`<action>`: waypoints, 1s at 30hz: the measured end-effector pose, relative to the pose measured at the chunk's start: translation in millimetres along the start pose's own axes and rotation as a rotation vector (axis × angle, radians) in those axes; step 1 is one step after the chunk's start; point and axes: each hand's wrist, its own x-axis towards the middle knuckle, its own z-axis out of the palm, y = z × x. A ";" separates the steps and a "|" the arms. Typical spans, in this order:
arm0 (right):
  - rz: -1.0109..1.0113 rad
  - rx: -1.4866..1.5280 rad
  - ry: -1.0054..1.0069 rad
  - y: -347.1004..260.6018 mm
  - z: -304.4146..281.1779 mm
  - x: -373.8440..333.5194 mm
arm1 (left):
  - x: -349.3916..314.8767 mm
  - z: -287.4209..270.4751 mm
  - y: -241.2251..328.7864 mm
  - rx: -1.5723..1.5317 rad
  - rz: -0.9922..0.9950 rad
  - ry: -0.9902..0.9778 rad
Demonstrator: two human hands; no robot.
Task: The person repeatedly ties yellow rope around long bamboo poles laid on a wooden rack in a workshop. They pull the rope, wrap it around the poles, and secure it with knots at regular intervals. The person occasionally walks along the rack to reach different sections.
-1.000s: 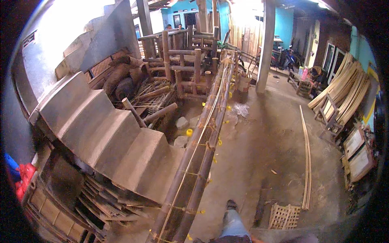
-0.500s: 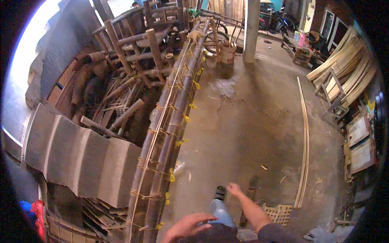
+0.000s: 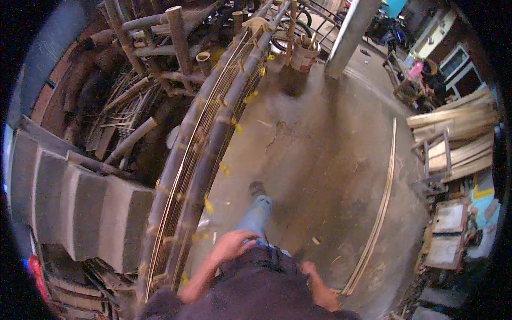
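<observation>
My left hand [image 3: 236, 246] hangs in front of my left thigh, its fingers loosely stretched and nothing seen in them. Low at my right side is my right hand [image 3: 308, 268], small and blurred; its fingers are too hidden to read. Along my left runs a long frame of two thick bamboo poles [image 3: 205, 162], with thin strips [image 3: 188, 154] lying lengthwise between them and yellow ties [image 3: 223, 169] along its edge. Neither hand touches it. One of my legs [image 3: 256, 216], in blue jeans, is stretched forward on the concrete floor [image 3: 314, 186].
Long thin strips [image 3: 376, 229] lie on the floor to the right. Ahead stand a bucket [image 3: 305, 55] and a pillar [image 3: 352, 37]. Bamboo furniture frames [image 3: 178, 40] and a corrugated sheet [image 3: 88, 213] fill the left. Stacked slats [image 3: 458, 120] lean at the right.
I have moved forward along the bamboo frame, and the view has tilted. One leg now reaches farther ahead. My right hand has dropped back toward my side; the woven piece near it has left view.
</observation>
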 end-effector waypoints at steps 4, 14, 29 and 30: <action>0.362 0.610 -0.073 35.8 -40.5 6.4 | 202.0 -80.9 31.8 -0.025 0.260 -0.107; -0.050 0.394 0.404 127.2 -423.8 350.7 | 414.0 -347.7 14.7 0.185 0.060 0.780; -1.071 1.165 -0.201 -184.4 -1137.3 362.2 | 449.6 -420.0 59.9 0.518 -0.532 0.914; -1.054 1.157 -0.114 -171.8 -1150.1 363.9 | 467.5 -437.7 102.2 0.506 -0.495 0.999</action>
